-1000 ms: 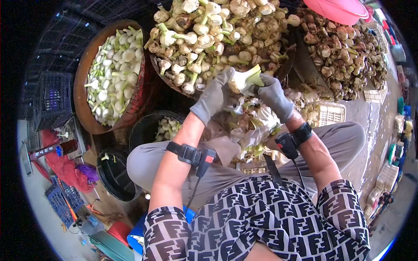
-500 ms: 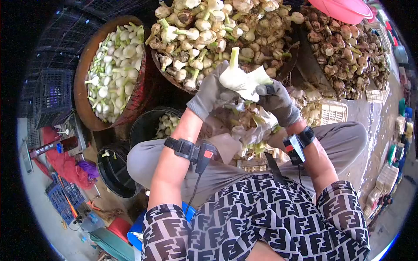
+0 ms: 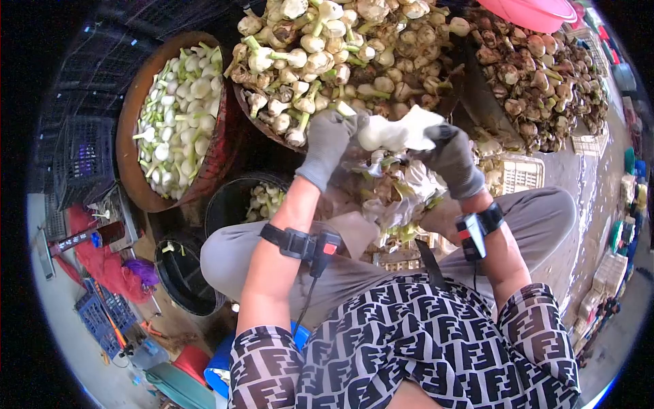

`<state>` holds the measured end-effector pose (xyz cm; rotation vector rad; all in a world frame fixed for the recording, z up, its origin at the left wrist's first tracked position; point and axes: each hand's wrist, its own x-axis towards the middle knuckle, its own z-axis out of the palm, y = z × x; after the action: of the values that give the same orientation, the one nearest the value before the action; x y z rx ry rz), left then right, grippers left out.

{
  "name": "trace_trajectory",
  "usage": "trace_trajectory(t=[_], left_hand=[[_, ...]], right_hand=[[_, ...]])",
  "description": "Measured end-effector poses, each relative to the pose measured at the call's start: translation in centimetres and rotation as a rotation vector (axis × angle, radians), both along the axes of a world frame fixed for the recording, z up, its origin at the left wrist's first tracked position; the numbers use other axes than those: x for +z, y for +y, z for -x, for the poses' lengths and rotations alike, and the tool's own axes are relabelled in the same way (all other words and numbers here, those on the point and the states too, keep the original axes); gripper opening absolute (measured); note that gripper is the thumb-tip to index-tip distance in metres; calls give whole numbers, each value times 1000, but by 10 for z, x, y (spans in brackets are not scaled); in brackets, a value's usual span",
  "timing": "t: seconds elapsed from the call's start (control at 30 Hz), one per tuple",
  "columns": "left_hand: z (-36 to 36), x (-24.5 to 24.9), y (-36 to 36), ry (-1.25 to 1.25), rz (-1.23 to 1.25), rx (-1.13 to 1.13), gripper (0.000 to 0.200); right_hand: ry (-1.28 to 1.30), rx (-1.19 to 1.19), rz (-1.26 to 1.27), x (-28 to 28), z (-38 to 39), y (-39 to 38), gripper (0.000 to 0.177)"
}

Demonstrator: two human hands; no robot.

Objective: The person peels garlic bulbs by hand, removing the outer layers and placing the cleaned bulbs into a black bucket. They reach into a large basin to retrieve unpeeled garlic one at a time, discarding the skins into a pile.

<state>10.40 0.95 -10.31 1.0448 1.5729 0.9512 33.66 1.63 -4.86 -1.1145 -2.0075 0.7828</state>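
My left hand (image 3: pixel 330 142), in a grey glove, is closed around the stem of a white garlic bulb (image 3: pixel 373 133). The cut green stem end pokes out above the fingers. On the other side, my gloved right hand (image 3: pixel 449 158) pinches a sheet of white garlic skin (image 3: pixel 414 128) that stretches away from the bulb. Where skin and bulb part is blurred. Below both hands lies a heap of peeled-off garlic skins (image 3: pixel 395 201) between my knees.
Unpeeled garlic (image 3: pixel 402 68) is piled ahead, and darker bulbs (image 3: pixel 538 88) lie at the right under a pink basin (image 3: pixel 531 12). A rusty drum (image 3: pixel 129 136) at the left holds cleaned garlic. Black buckets (image 3: pixel 214 204) stand by my left knee.
The bulb has tipped over from upright stem to stem pointing left. My right hand has moved right and slightly down, drawing the white skin out sideways.
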Motion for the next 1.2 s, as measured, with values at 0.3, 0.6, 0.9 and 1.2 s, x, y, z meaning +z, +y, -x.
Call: trace_trajectory(t=[0.3,0.6,0.9,1.2], left_hand=[[59,49,18,-1232,-248,521,31],[108,132,3,-1645,-409,266,38],[59,96,18,-1009,-57,409,31],[61,94,24,-821,-19,441,29]], right_hand=[[-35,-39,302,29,-61,-28,11],[-506,100,493,-17,-17,55,24],[-921,73,378,-127,83,149,30],[-1076,574,205,-208,65,144,25]])
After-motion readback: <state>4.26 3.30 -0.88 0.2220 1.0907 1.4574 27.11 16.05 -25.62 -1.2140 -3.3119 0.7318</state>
